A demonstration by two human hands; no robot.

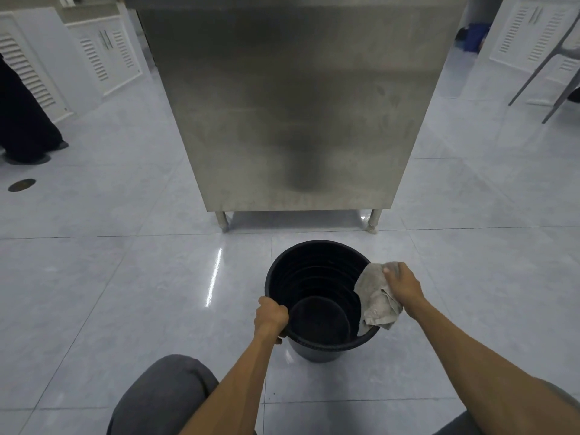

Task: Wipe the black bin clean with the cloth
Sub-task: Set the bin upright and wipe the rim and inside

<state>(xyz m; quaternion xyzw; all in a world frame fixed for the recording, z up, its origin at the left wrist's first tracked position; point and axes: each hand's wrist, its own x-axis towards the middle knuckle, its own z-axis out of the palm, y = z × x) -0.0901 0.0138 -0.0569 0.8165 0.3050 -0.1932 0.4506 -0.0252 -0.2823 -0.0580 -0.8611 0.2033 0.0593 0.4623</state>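
Note:
A round black bin (314, 255) stands upright on the tiled floor just in front of me, its mouth open and its inside empty. My left hand (270, 317) grips the bin's near-left rim. My right hand (403, 285) presses a crumpled grey cloth (375, 298) onto the right rim; part of the cloth hangs over the inside wall and part outside.
A stainless steel cabinet (298, 105) on short legs stands close behind the bin. White louvred cabinets (103, 54) line the left and right. Another person's dark trouser leg (22, 120) is at far left, a floor drain (21, 184) nearby, chair legs (546, 70) at right. My knee (163, 394) is at bottom.

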